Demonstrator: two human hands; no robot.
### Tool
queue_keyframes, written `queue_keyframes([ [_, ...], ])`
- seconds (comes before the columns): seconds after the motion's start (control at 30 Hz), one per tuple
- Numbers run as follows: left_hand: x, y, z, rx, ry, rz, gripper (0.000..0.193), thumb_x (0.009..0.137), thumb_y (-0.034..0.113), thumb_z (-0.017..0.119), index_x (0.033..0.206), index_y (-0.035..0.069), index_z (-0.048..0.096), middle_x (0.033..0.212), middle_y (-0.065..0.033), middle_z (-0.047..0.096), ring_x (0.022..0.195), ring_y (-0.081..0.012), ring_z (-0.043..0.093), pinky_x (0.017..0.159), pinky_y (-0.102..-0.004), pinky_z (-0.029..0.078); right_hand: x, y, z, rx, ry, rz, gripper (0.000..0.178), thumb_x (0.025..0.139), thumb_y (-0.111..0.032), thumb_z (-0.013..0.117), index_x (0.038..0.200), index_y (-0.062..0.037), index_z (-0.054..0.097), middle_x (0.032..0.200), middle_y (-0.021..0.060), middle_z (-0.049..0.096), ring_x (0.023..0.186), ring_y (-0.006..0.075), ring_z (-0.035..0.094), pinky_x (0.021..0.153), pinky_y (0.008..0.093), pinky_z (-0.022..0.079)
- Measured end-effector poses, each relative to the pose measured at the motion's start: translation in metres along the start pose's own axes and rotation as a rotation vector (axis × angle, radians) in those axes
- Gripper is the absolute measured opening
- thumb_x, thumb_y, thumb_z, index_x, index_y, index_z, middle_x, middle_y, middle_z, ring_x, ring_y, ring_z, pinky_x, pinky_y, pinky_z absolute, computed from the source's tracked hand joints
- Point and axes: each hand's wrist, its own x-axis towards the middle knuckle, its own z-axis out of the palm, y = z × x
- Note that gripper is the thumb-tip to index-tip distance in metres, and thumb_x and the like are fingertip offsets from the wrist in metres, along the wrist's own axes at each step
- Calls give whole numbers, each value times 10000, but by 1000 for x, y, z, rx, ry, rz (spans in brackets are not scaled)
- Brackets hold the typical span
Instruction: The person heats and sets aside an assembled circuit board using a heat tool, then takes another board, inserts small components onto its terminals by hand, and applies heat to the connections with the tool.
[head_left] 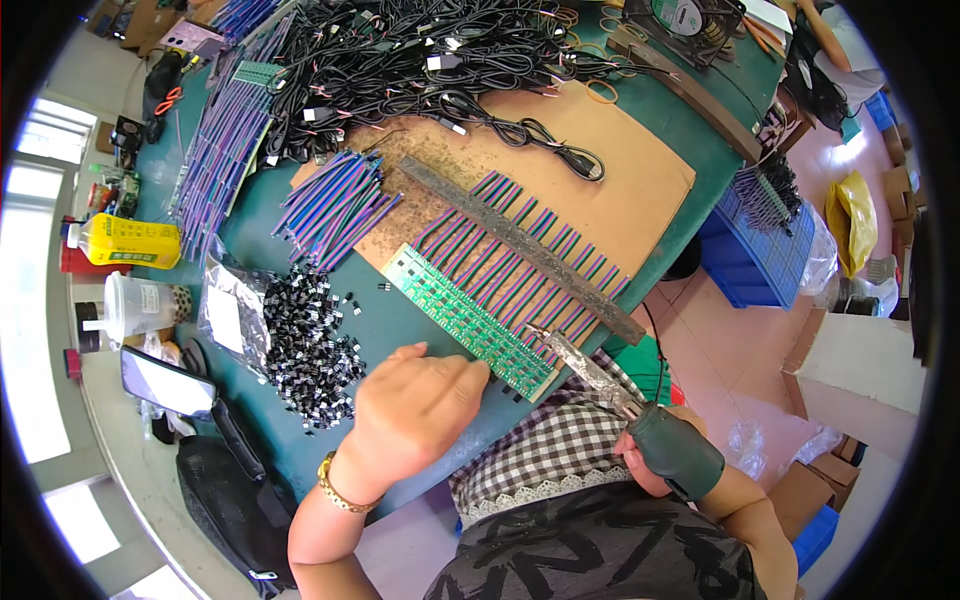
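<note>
- The left hand (420, 405) is loosely curled beside the near edge of the green circuit-board panel (465, 322); its fingertips are hidden, so I cannot tell whether it grips anything.
- The right hand (643, 468) is closed around the soldering iron (585, 368), whose dark green handle covers part of the fingers.
- The iron's tip reaches the panel's right part; whether it touches a joint is too small to tell.
- The panel lies on cardboard (640, 165) on the table (385, 325), its near right edge close to the checked cloth (540, 440).
- A metal bar (520, 243) crosses the striped wires (490, 285), hiding a stretch of each.
- Among the black cables (400, 75) at the far side, single ends are hard to trace.
- At far right, a co-worker (840, 45) is cut off by the rim.
</note>
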Motion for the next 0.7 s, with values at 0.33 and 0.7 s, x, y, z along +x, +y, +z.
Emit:
queue_keyframes([
  [0.33, 6, -39, -8, -105, 149, -767, 137, 895, 41, 669, 1015, -26, 677, 861, -101, 598, 705, -182, 578, 639, -296, 470, -5, 2, 0, -81, -39, -46, 179, 640, -199, 780, 775, -142, 678, 631, 36, 603, 550, 263, 613, 505, 368, 478],
  [0.7, -3, -43, 7, -43, 273, -601, 94, 817, -13, 739, 902, 2, 702, 832, -80, 691, 583, -143, 602, 562, -265, 497, 8, -5, -4, 41, -83, 37, 203, 635, -184, 777, 790, -134, 657, 639, 36, 601, 543, 280, 596, 489, 369, 469],
])
